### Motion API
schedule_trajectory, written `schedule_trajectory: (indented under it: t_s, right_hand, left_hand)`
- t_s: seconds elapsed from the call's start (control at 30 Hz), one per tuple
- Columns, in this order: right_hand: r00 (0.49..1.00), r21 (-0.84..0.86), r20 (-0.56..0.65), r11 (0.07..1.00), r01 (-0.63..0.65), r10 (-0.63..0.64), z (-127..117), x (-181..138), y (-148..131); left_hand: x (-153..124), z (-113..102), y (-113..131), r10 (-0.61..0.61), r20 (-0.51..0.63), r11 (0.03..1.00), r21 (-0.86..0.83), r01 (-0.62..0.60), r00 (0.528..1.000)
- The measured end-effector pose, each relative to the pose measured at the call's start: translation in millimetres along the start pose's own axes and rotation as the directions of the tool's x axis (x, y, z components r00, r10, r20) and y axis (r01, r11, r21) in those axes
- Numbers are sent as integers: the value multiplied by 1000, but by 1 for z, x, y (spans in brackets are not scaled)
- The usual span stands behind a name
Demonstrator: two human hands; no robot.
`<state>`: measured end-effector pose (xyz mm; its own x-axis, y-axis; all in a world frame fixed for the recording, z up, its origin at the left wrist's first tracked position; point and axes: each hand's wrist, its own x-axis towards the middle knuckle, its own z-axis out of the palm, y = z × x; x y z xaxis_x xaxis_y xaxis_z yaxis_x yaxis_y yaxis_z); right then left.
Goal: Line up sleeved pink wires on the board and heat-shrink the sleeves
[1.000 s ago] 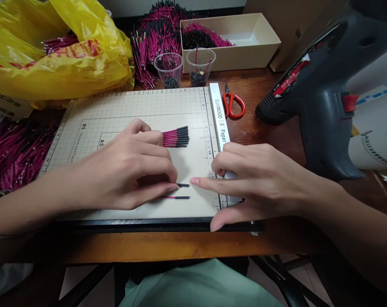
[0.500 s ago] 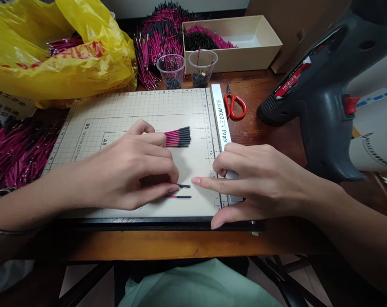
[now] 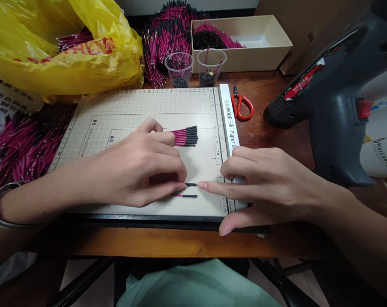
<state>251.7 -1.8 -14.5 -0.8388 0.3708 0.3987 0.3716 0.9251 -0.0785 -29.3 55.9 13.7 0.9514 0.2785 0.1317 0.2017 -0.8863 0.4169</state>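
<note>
One brown wooden table [image 3: 148, 245] carries everything, and most of it is taken up by a beige gridded paper-trimmer board [image 3: 132, 106] with a white ruler bar [image 3: 230, 119] along its right side. A yellow plastic bag [image 3: 52, 51], crinkled and glossy, slumps at the far left. A dark grey glue gun [image 3: 334, 111], hard and matte, stands at the right. Behind the board sit a shallow cardboard box [image 3: 260, 59] and two clear plastic cups [image 3: 178, 68], with red-handled scissors [image 3: 242, 106] beside the bar.

The left hand [image 3: 138, 170] lies on the board, thumb and forefinger closed narrow on a thin magenta wire with a black sleeve [image 3: 190, 184]. Its upper fingers rest on a flat bundle of like wires [image 3: 187, 136]. The right hand [image 3: 270, 183] grips nothing: its forefinger stretches out to touch the sleeve's tip, and the other fingers curl on the ruler bar.

By the look of it, the step in hand is squaring the sleeve's end against that fingertip. The wire is slim, smooth and light, so it calls for a gentle, straight push; it could roll or buckle. A second loose sleeved wire [image 3: 185, 195] lies just nearer the person, close by the left thumb.
</note>
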Motion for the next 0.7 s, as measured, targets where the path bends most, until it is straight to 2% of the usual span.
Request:
schedule_trajectory:
  t_s: [0.1,0.23,0.7]
  right_hand:
    - [1000,7,-4,1000,-1,1,0,1,0]
    - [1000,11,-5,1000,-2,2,0,1,0]
    - [1000,5,10,1000,-2,2,-1,2,-1]
  left_hand:
    - [1,-2,1,5,1,1000,4,-5,1000]
    - [3,-6,2,-16,68,1000,11,16,998]
    - [5,-8,3,-17,82,1000,12,16,997]
